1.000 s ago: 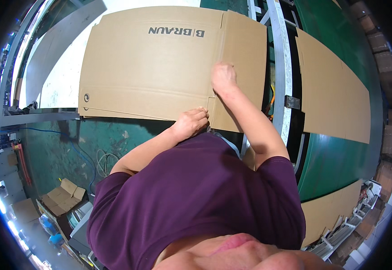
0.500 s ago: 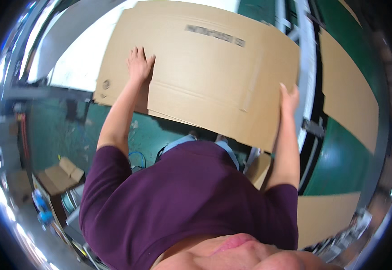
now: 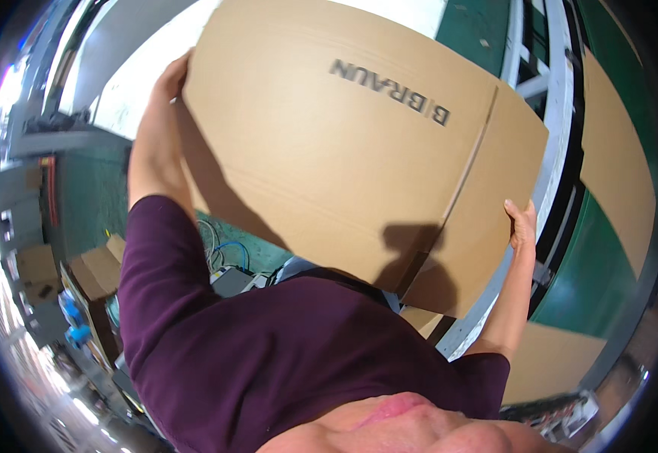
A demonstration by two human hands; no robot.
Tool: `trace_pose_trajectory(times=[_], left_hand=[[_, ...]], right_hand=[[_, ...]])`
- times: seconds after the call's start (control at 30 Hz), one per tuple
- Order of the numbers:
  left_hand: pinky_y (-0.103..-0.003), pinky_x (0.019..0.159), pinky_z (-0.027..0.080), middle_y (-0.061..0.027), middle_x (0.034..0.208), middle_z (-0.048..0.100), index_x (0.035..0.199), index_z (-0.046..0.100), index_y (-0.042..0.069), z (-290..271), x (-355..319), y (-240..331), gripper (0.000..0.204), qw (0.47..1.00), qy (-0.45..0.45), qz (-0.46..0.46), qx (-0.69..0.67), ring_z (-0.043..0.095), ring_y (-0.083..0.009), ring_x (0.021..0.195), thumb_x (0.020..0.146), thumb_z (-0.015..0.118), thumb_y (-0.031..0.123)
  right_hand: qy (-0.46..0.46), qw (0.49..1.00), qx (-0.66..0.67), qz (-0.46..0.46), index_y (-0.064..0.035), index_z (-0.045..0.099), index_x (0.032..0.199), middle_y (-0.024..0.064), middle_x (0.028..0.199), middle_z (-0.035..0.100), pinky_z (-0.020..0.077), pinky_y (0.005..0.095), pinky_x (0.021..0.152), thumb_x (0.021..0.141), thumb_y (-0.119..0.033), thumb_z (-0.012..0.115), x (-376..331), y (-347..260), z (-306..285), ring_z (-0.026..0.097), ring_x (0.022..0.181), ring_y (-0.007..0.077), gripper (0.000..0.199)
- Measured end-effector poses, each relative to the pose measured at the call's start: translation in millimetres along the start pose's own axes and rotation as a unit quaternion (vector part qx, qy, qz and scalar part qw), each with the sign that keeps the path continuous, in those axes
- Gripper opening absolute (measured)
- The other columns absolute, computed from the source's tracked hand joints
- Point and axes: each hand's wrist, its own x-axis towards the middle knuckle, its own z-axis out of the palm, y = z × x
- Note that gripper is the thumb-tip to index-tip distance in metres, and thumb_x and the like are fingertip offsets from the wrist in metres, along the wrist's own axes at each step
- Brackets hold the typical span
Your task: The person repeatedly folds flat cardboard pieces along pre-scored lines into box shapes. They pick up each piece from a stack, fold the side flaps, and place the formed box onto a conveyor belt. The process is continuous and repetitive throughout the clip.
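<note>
A large flat sheet of brown cardboard [image 3: 291, 143], looking like a flattened carton, is held in front of my body. Dark print runs across its upper part, and a fold line or slit crosses its right side. My left hand [image 3: 172, 77] is closed on the far left edge, with the fingertips hidden. At the right edge, my right hand [image 3: 522, 223] grips with the thumb on the upper face and the other fingers out of sight beneath. The sheet tilts, its near right corner close to my waist, and shadows fall across its near side.
On the right, a metal rail [image 3: 559, 121] runs alongside a green surface [image 3: 590, 264] carrying cardboard sheets [image 3: 622, 155]. A white surface [image 3: 121, 94] lies beyond my left arm. At lower left stand an open carton [image 3: 96, 270] and a blue hose [image 3: 237, 246].
My left hand has moved from the sheet's upper face to its left edge. The sheet has come up closer, turned clockwise and shifted right, and my right hand has moved right and nearer with it.
</note>
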Motion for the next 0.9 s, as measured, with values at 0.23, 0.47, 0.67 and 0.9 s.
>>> trace_pose_trajectory(times=[0.23, 0.47, 0.67, 0.9], left_hand=[[-0.038, 0.094, 0.042, -0.0211, 0.123, 0.058, 0.124, 0.057, -0.003, -44.8, 48.8, -49.9, 0.082, 0.972, 0.159, -0.016, 0.172, 0.054, -0.0295, 0.114, 0.088, 0.04, 0.068], [-0.043, 0.087, 0.046, -0.0216, 0.104, 0.066, 0.107, 0.066, -0.004, 7.6, 18.3, -33.2, 0.082, 0.845, 0.346, -0.016, 0.407, 0.061, -0.0367, 0.101, 0.089, 0.033, 0.069], [-0.046, 0.087, 0.047, -0.0192, 0.107, 0.066, 0.105, 0.066, 0.0, 38.1, 3.7, -40.0, 0.069, 0.798, 0.414, 0.006, 0.438, 0.061, -0.0374, 0.102, 0.091, 0.034, 0.06], [-0.045, 0.088, 0.047, -0.0213, 0.107, 0.065, 0.108, 0.064, 0.002, 29.4, 12.8, -64.3, 0.052, 0.786, 0.436, 0.141, 0.414, 0.061, -0.0387, 0.103, 0.089, 0.044, 0.046]], right_hand=[[0.142, 0.981, -0.11, -0.072, 0.0015, 0.053, 0.111, 0.0091, 0.102, 0.063, 0.0512, 0.0305, 0.08, 0.063, -0.008, 0.086, 5.1, -10.9, 43.0, 0.061, 0.089, 0.017, 0.059], [0.214, 0.966, -0.126, -0.066, 0.0007, 0.055, 0.105, 0.0086, 0.099, 0.063, 0.05, 0.029, 0.08, 0.061, -0.01, 0.088, -1.9, -11.1, 57.8, 0.061, 0.089, 0.0154, 0.057], [0.223, 0.959, -0.16, -0.072, 0.0023, 0.055, 0.106, 0.0103, 0.102, 0.064, 0.0492, 0.0304, 0.081, 0.061, -0.015, 0.088, 1.5, -3.4, 58.2, 0.061, 0.09, 0.0167, 0.059], [0.186, 0.957, -0.201, -0.094, 0.0048, 0.053, 0.107, 0.0133, 0.101, 0.063, 0.0507, 0.0311, 0.079, 0.066, -0.016, 0.086, 3.9, -6.4, 48.2, 0.062, 0.088, 0.0185, 0.057]])
